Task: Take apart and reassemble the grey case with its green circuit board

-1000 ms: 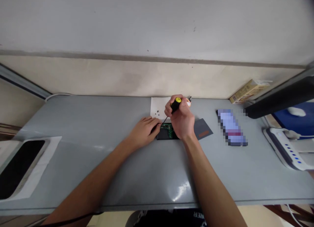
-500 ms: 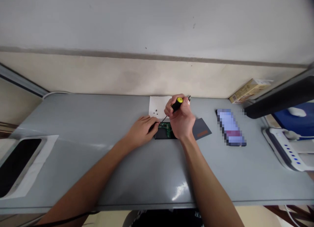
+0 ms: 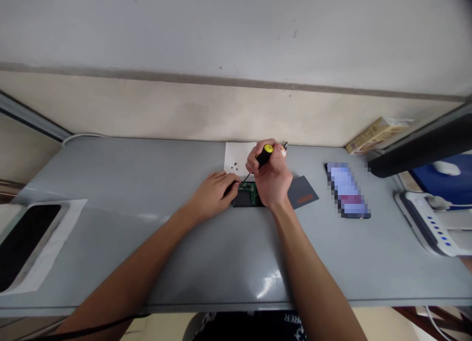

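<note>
A black device with a green circuit board (image 3: pixel 244 197) lies on the grey table. My right hand (image 3: pixel 272 176) is wrapped round a black and yellow screwdriver (image 3: pixel 264 156), its thin shaft slanting down to the upper left part of the board. At the device's left end, my left hand (image 3: pixel 216 193) has its fingers closed on the black edge. Behind the device is a white paper (image 3: pixel 236 153) with several tiny dark pieces (image 3: pixel 234 166). A dark flat panel (image 3: pixel 303 191) with a reddish label rests right of my right hand.
A phone (image 3: pixel 347 191) lies to the right, with a white power strip (image 3: pixel 424 223) beyond it. A yellowish box (image 3: pixel 376 134) stands by the wall near a black monitor (image 3: pixel 424 144). At the far left, a dark-screened device (image 3: pixel 29 242) sits on white paper.
The view has shifted slightly. Both hands hold nearly the same place, and the screwdriver's tip remains at the board.
</note>
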Demonstrator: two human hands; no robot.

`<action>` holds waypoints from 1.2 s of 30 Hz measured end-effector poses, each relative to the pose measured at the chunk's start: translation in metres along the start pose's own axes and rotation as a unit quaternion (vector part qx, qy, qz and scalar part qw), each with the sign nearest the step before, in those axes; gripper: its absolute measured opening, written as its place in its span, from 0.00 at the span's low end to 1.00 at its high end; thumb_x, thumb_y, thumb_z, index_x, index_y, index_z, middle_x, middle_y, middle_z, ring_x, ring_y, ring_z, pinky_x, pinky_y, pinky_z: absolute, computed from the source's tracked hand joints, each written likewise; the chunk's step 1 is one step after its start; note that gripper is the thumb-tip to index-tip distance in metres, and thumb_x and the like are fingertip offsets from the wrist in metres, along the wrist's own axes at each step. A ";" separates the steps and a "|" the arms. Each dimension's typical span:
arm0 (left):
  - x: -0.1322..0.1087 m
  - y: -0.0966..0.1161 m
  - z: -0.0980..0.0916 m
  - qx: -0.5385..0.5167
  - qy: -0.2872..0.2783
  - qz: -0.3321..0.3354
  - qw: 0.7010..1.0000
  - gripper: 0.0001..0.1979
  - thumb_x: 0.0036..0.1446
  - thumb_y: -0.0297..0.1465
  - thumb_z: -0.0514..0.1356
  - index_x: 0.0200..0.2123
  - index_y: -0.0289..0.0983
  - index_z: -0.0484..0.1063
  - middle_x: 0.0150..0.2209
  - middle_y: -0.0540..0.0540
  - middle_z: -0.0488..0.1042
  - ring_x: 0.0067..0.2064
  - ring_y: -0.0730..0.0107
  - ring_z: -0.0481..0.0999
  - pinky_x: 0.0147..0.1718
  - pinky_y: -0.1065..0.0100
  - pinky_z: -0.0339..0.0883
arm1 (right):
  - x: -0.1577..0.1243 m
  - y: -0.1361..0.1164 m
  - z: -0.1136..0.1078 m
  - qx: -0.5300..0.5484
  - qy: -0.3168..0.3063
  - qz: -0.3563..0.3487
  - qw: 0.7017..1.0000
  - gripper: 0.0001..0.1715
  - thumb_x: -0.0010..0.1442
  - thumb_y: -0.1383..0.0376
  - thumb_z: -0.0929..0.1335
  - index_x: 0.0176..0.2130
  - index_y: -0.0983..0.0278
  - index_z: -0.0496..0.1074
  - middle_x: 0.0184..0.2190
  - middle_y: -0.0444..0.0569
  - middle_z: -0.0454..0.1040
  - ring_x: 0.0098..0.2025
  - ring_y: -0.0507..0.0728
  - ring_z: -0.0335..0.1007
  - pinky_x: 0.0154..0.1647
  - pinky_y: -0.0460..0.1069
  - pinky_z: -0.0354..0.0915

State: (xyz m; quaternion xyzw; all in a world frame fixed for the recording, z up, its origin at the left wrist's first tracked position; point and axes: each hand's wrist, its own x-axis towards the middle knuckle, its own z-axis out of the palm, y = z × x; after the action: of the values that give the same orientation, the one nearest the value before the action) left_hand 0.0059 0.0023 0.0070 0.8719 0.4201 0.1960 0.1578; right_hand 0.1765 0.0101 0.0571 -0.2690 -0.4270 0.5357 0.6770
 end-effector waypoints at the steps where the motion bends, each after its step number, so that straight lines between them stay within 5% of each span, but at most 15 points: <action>1: 0.000 0.000 0.000 0.000 -0.001 0.000 1.000 0.12 0.73 0.33 0.49 0.46 0.39 0.72 0.43 0.46 0.80 0.46 0.59 0.77 0.50 0.56 0.67 | 0.000 0.000 0.000 0.007 -0.001 0.005 1.000 0.25 0.71 0.43 0.58 0.33 0.58 0.64 0.24 0.43 0.56 0.23 0.52 0.52 0.23 0.49 0.56; 36: 0.001 0.000 0.000 0.001 -0.001 -0.006 1.000 0.12 0.72 0.33 0.49 0.46 0.38 0.72 0.43 0.45 0.79 0.46 0.59 0.77 0.51 0.56 0.67 | -0.002 0.001 0.002 0.051 0.012 0.017 0.998 0.22 0.71 0.47 0.61 0.33 0.59 0.66 0.25 0.42 0.56 0.24 0.51 0.51 0.25 0.48 0.54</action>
State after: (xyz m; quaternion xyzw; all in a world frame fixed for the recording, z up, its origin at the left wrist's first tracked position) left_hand 0.0064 0.0033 0.0067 0.8698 0.4252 0.1941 0.1582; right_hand 0.1742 0.0084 0.0564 -0.2478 -0.3865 0.5650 0.6855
